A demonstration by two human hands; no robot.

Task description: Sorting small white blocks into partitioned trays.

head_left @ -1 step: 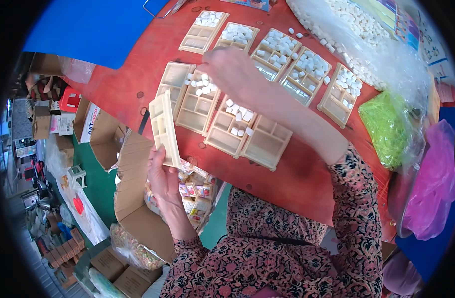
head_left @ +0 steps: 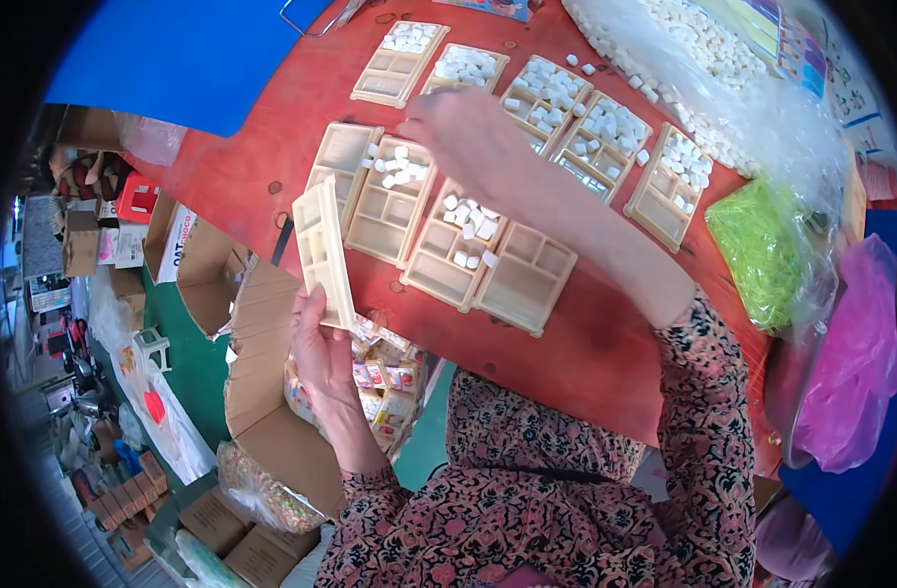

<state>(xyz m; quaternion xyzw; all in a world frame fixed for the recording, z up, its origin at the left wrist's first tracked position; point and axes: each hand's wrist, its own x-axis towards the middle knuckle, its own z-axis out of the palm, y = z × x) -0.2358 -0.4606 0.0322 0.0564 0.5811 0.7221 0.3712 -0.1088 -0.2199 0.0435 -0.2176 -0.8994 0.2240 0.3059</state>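
My left hand (head_left: 323,358) grips a cream compartment tray (head_left: 323,257) by its lower end and holds it tilted on edge, over the near left edge of the red table. My right hand (head_left: 468,137) reaches across above the trays with its fingers curled together; what they hold, if anything, is hidden. Left of it lies a tray with white cubes in its top compartment (head_left: 382,208), partly overlapping another tray (head_left: 347,147). Nearer me are a tray with several cubes (head_left: 438,277) and one beside it (head_left: 520,289). The white cubes (head_left: 470,218) look like small marshmallows.
A back row of trays holds more cubes (head_left: 615,125). A large clear bag of cubes (head_left: 698,59) lies far right, beside a bag of lime-green strands (head_left: 757,255) and pink plastic (head_left: 850,363). Below the red table (head_left: 585,343) stands a cardboard box (head_left: 262,363) of small wrapped packets (head_left: 380,382).
My right hand has shifted slightly to the right. My left hand and the tilted tray stay almost where they were.
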